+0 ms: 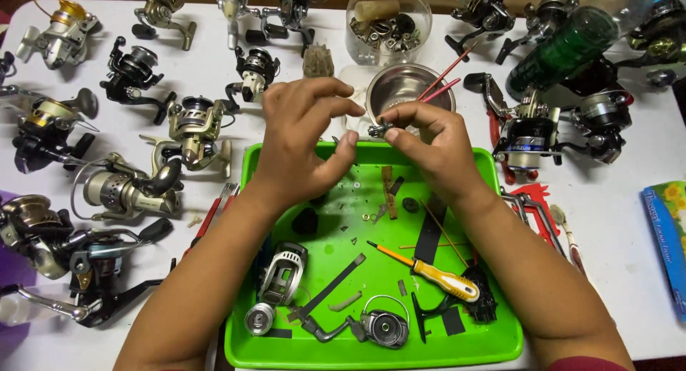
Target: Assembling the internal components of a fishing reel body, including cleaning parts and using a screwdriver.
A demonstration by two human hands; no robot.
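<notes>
Over a bright green plastic tray point(500, 335) strewn with dismantled fishing-reel parts, the right hand point(436, 146) pinches a small dark metal reel part point(378, 129) between thumb and fingertips. The left hand point(304, 139) hovers just beside it, fingers loosely curled, holding nothing visible. A yellow-handled screwdriver point(436, 274) lies in the tray below.

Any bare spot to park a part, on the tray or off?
Free: table right of green tray, before the blue packet; tray floor between grey reel body and yellow screwdriver. Crowded: reels left and across the top.
</notes>
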